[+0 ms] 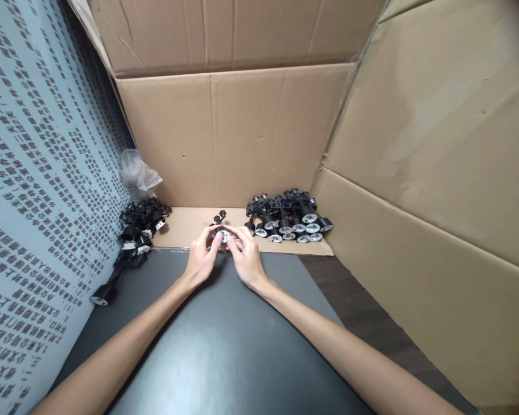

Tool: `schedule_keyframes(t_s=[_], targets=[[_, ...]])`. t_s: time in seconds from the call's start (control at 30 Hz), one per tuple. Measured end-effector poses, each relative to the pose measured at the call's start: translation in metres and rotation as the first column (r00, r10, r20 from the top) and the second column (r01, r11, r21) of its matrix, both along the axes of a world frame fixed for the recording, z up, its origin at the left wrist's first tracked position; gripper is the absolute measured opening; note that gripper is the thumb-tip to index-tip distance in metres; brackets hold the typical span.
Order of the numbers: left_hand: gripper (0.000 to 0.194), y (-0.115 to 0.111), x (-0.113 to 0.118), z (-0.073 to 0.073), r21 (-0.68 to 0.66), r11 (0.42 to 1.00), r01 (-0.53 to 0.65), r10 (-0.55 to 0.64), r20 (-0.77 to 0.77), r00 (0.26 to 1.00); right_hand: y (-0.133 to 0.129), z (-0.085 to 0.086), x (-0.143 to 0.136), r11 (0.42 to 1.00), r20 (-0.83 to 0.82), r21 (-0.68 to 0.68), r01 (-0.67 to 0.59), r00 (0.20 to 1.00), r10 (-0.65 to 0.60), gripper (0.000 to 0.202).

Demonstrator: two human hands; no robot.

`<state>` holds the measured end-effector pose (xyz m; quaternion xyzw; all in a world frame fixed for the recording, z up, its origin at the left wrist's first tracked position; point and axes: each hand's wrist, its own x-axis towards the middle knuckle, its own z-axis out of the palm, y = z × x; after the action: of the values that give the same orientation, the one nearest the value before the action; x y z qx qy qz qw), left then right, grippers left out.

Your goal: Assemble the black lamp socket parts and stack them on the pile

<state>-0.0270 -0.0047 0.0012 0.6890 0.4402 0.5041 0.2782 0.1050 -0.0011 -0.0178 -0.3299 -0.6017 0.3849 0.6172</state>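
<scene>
Along the left edge stands a printed panel (30, 190) covered in dense characters, and at its foot lies a loose heap of black parts (134, 236) with a crumpled clear bag (138, 172) above them. Next comes the left hand (201, 259), resting near the far edge of the dark mat (216, 346), its fingers closed round a small black-and-white part (222, 234) with the thumb and forefinger pinching it from the left. The right hand (244, 256) meets it from the other side, fingertips clamped on the same piece, so the part sits between both hands just above the mat. It looks light and rigid, probably hard plastic, with a thin black stem poking up behind that could snap or slip; the rounded white end seems the safest place to grip. Further right, a neat cluster of finished pieces (289, 219) lies on the cardboard floor (190, 225), hemmed in by cardboard walls (436, 173).
</scene>
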Motion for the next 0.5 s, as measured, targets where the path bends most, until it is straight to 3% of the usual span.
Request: schedule_keyframes(t_s=[0.27, 0.5], targets=[[0.036, -0.0007, -0.0018, 0.0004, 0.005, 1.000, -0.007, 0.008, -0.057, 0.998, 0.0031, -0.0073, 0.0010, 1.000, 0.064, 0.020, -0.018, 0.998, 0.017, 0.033], [0.039, 0.0012, 0.0002, -0.0022, 0.003, 0.999, -0.038, 0.038, -0.058, 0.998, 0.0023, -0.0025, 0.0000, 1.000, 0.031, 0.004, -0.027, 0.999, 0.027, 0.035]])
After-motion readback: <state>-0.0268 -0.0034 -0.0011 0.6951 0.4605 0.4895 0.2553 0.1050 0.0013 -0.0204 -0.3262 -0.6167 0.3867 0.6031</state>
